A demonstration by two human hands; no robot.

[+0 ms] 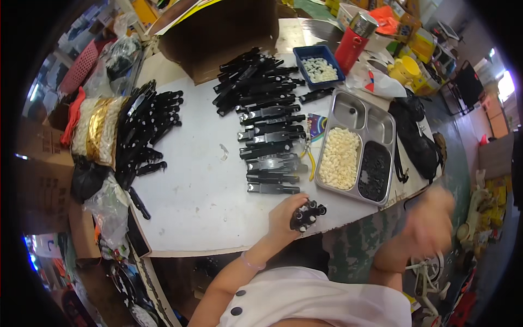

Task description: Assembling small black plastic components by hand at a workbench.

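Observation:
My left hand is closed round a bundle of slim black plastic parts at the table's front edge. Their ends point right, some showing small white pieces. Smeared by motion, my right hand hangs off the table at the right; its fingers cannot be made out. Just beyond my left hand, similar black parts lie side by side in a column that runs back into a looser pile. To the right stands a steel compartment tray with cream-coloured small pieces and tiny black pieces.
Yellow-handled pliers lie between column and tray. Behind are a blue basket of white pieces, a red flask and a cardboard box. Another black heap lies left by a woven sack. A black pouch sits right.

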